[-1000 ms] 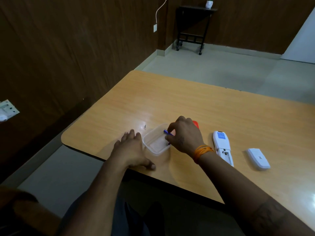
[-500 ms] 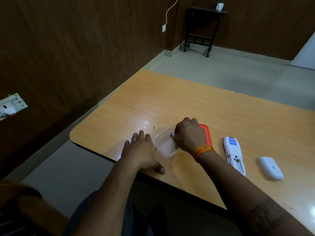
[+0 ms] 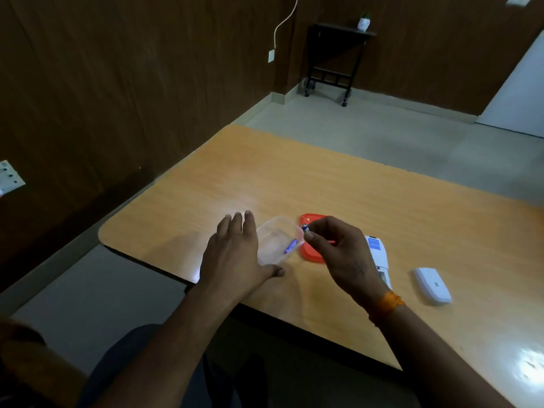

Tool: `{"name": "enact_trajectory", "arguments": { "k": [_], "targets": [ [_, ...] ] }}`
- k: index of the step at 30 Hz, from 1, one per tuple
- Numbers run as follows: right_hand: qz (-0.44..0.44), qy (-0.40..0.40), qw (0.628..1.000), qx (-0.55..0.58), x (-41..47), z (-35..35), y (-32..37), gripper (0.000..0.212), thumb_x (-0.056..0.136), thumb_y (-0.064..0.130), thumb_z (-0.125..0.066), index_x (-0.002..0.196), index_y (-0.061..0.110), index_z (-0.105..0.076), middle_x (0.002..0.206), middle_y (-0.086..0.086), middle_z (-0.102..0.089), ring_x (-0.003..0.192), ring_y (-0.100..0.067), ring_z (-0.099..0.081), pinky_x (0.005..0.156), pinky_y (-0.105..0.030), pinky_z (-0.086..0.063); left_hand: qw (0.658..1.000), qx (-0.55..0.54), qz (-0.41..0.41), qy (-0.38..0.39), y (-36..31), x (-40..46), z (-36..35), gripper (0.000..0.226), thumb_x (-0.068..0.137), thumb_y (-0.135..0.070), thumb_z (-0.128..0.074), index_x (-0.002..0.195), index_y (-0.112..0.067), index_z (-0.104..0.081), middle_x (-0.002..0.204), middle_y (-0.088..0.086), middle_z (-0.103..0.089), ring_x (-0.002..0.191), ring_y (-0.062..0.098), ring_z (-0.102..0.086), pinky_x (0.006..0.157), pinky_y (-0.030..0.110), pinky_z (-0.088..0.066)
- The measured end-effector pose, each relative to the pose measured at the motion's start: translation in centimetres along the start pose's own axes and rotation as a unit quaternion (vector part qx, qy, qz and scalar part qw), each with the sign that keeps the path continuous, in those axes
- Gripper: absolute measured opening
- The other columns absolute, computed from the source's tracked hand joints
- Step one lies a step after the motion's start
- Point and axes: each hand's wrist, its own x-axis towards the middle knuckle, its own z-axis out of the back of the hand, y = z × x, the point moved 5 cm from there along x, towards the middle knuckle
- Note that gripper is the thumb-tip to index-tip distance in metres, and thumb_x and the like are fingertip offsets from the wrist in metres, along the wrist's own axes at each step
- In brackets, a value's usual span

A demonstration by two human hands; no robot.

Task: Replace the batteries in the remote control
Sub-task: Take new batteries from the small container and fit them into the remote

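My right hand [image 3: 338,248] pinches a small blue battery [image 3: 305,228] between thumb and fingers, held just above the right rim of a clear plastic box [image 3: 272,235]. A second blue battery [image 3: 290,246] lies inside that box. My left hand [image 3: 235,254] rests flat on the wooden table [image 3: 368,201], its thumb against the box's near side. The white remote [image 3: 378,254] lies back up with its battery bay uncovered, partly hidden by my right hand. Its white battery cover [image 3: 432,285] lies apart to the right.
An orange lid [image 3: 313,254] lies flat between the box and the remote. The table's near edge runs just under my forearms. A dark wooden wall stands at the left, and a black side table [image 3: 335,54] sits in the far corner.
My right hand has lifted out of the box with one battery and drawn back to the right. One battery stays inside. The left hand has kept its place.
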Motion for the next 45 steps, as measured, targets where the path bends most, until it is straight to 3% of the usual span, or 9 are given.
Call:
{"name": "enact_trajectory", "arguments": {
  "k": [3,6,13,17,21,23,29,40,45],
  "targets": [
    [-0.027,-0.022,0.999,0.029,-1.8,3.6,-0.6,0.004,0.096,0.018,-0.075,0.097,0.014,-0.075,0.080,-0.007,-0.075,0.074,-0.024,-0.071,0.071,-0.047,-0.060,0.980,-0.055,-0.132,-0.138,-3.7,-1.5,0.8,0.084,0.080,-0.057,-0.079,0.146,-0.012,-0.053,0.139,0.004,-0.062,0.128,0.026,-0.051,0.098,0.039,-0.052],
    [-0.049,-0.038,0.998,0.025,-3.4,7.3,-1.4,0.021,0.096,0.019,-0.074,0.117,0.022,-0.074,0.078,-0.007,-0.076,0.070,-0.022,-0.069,0.072,-0.043,-0.060,0.966,-0.084,-0.217,-0.110,-7.7,-2.9,-1.2,0.060,0.086,-0.050,-0.073,0.135,-0.016,-0.064,0.131,0.000,-0.065,0.123,0.021,-0.056,0.098,0.038,-0.053],
    [-0.163,-0.120,0.979,-0.018,-4.6,14.0,-5.0,0.015,0.088,0.010,-0.075,0.101,0.016,-0.080,0.073,-0.007,-0.077,0.065,-0.019,-0.073,0.070,-0.039,-0.066,0.962,-0.011,-0.269,0.046,-14.1,-3.8,-7.4,0.059,0.098,-0.056,-0.055,0.145,-0.020,-0.053,0.146,-0.002,-0.052,0.135,0.018,-0.044,0.106,0.034,-0.043],
    [-0.182,-0.129,0.974,-0.031,-5.0,14.1,-6.7,0.008,0.087,0.008,-0.080,0.091,0.013,-0.076,0.071,-0.005,-0.077,0.065,-0.017,-0.077,0.070,-0.045,-0.066,0.967,0.005,-0.253,0.035,-15.0,-2.8,-9.3,0.060,0.098,-0.062,-0.052,0.139,-0.017,-0.057,0.143,0.000,-0.055,0.131,0.020,-0.046,0.107,0.036,-0.042],
    [-0.123,-0.129,0.978,-0.106,-4.8,12.4,-7.3,0.011,0.081,0.017,-0.083,0.090,0.022,-0.078,0.069,0.009,-0.076,0.070,-0.004,-0.072,0.074,-0.031,-0.060,0.970,-0.014,-0.244,0.000,-15.4,-2.0,-10.2,0.072,0.093,-0.072,-0.042,0.133,-0.015,-0.061,0.136,0.004,-0.061,0.122,0.023,-0.054,0.102,0.041,-0.046],
    [-0.099,-0.135,0.976,-0.136,-4.9,11.6,-7.6,0.011,0.081,0.020,-0.083,0.091,0.019,-0.079,0.077,0.009,-0.077,0.076,-0.006,-0.072,0.077,-0.033,-0.059,0.968,-0.025,-0.248,-0.023,-15.5,-1.8,-10.5,0.077,0.090,-0.075,-0.036,0.123,-0.014,-0.067,0.126,0.005,-0.065,0.114,0.025,-0.058,0.095,0.043,-0.049],
    [-0.093,-0.106,0.974,-0.175,-5.3,11.1,-8.6,0.011,0.082,0.022,-0.083,0.091,0.018,-0.080,0.087,0.006,-0.078,0.078,-0.013,-0.071,0.080,-0.038,-0.058,0.966,-0.050,-0.243,-0.073,-15.2,-1.7,-11.3,0.062,0.093,-0.065,-0.046,0.112,-0.013,-0.073,0.115,0.004,-0.071,0.103,0.023,-0.063,0.084,0.041,-0.054],
    [-0.079,-0.053,0.969,-0.228,-5.3,10.5,-8.9,0.018,0.089,0.028,-0.079,0.104,0.019,-0.082,0.097,-0.002,-0.065,0.082,-0.015,-0.068,0.080,-0.036,-0.054,0.970,-0.054,-0.229,-0.061,-15.4,-1.4,-11.6,0.045,0.091,-0.051,-0.061,0.109,-0.012,-0.075,0.109,0.004,-0.072,0.099,0.026,-0.061,0.081,0.042,-0.055],
    [-0.066,-0.032,0.968,-0.241,-5.2,10.2,-8.8,0.017,0.089,0.027,-0.079,0.104,0.019,-0.081,0.094,0.001,-0.061,0.085,-0.016,-0.066,0.077,-0.033,-0.050,0.969,-0.064,-0.232,-0.056,-15.5,-1.4,-11.2,0.052,0.092,-0.051,-0.046,0.111,-0.013,-0.075,0.109,0.003,-0.072,0.099,0.025,-0.059,0.081,0.041,-0.052]
  ]
}}
